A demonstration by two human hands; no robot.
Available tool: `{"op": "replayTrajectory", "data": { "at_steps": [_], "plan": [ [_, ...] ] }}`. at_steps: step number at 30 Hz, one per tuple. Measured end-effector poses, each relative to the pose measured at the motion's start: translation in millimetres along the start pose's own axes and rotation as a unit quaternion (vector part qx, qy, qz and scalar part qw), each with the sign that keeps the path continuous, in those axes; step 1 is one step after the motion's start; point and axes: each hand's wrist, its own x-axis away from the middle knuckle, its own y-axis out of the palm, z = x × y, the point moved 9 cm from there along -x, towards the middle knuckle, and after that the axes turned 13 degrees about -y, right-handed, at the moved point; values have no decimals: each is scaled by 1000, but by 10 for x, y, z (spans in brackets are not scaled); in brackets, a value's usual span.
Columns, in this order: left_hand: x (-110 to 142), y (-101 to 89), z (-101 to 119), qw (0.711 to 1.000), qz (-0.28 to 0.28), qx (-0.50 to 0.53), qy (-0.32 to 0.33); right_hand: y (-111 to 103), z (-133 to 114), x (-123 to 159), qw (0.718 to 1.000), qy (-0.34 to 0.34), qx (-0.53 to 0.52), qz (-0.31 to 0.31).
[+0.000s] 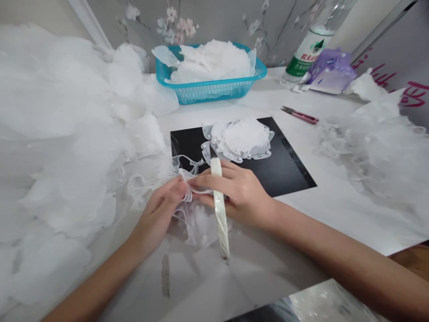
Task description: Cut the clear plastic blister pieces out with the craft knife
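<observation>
My left hand (164, 208) pinches a sheer white organza piece with a wavy edge (187, 172) at the table's middle. My right hand (234, 192) meets it from the right, fingers closed on the same fabric and on a long white tape-wrapped tool (219, 210) whose dark tip points away from me. Just beyond the hands a small stack of cut white fabric petals (241, 139) lies on a black mat (288, 167).
A big heap of white tulle (60, 147) fills the left side, and another pile (375, 147) lies at the right. At the back stand a teal basket (208, 87) of white pieces, a green-labelled bottle (306, 56), a purple packet (331, 71) and pink snips (301, 115).
</observation>
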Motion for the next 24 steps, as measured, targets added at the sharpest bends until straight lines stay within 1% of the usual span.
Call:
{"op": "replayTrajectory", "data": {
  "at_steps": [2, 3, 6, 9, 13, 15, 16, 17, 18, 19, 20, 22, 24],
  "plan": [
    [11, -40, 57, 998, 41, -50, 11, -24, 29, 20, 999, 13, 21, 20],
    [17, -48, 93, 996, 54, -71, 21, -67, 70, 37, 998, 33, 27, 46],
    [16, -31, 152, 993, 52, -100, 38, -237, 216, 102, 985, 106, 17, 136],
    [3, -37, 156, 992, 53, -108, 42, -413, 364, 167, 961, 177, -3, 211],
    [5, -80, 150, 991, 78, -97, 46, -627, 585, 349, 908, 272, -26, 318],
    [16, -82, 162, 992, 80, -81, 56, -648, 699, 475, 872, 302, -71, 379],
    [18, -81, 165, 993, 79, -70, 59, -621, 751, 525, 856, 313, -102, 399],
    [19, -85, 164, 993, 78, -57, 60, -574, 791, 556, 843, 321, -134, 409],
    [17, -92, 158, 994, 79, -44, 58, -514, 815, 562, 837, 326, -164, 408],
    [13, -99, 150, 995, 79, -33, 54, -449, 818, 545, 837, 329, -190, 395],
    [10, -105, 145, 995, 78, -26, 52, -389, 800, 507, 842, 327, -210, 374],
    [8, -100, 150, 996, 67, -24, 53, -300, 719, 407, 862, 317, -231, 322],
    [7, -46, 151, 997, 32, -39, 50, -235, 626, 308, 880, 308, -244, 267]
  ]
}}
